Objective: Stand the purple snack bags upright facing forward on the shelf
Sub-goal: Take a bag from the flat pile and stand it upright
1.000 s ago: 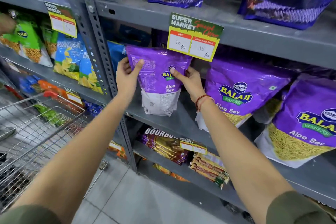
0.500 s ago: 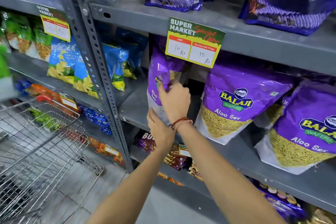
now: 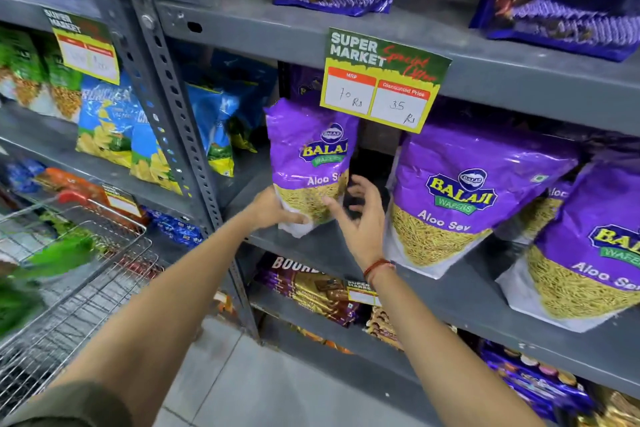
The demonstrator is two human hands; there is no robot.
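A purple Balaji Aloo Sev bag (image 3: 311,156) stands upright on the grey middle shelf (image 3: 322,250), its printed front towards me. My left hand (image 3: 273,210) grips its lower left corner. My right hand (image 3: 360,215) is just right of the bag's base, fingers spread, holding nothing. Two more purple bags lean on the same shelf: one in the middle (image 3: 460,198) and one at the right edge (image 3: 588,246), both front side out. A gap separates the held bag from the middle one.
A price sign (image 3: 384,80) hangs from the shelf above, over the bag's top. Blue chip bags (image 3: 114,125) fill the bay to the left past the slotted upright (image 3: 173,128). A wire cart (image 3: 69,288) stands at lower left. Biscuit packs (image 3: 318,291) lie on the shelf below.
The bag showed its back a second ago in both hands; now it faces forward on the shelf. My right hand has come off it and opened, and my left moved to its base.
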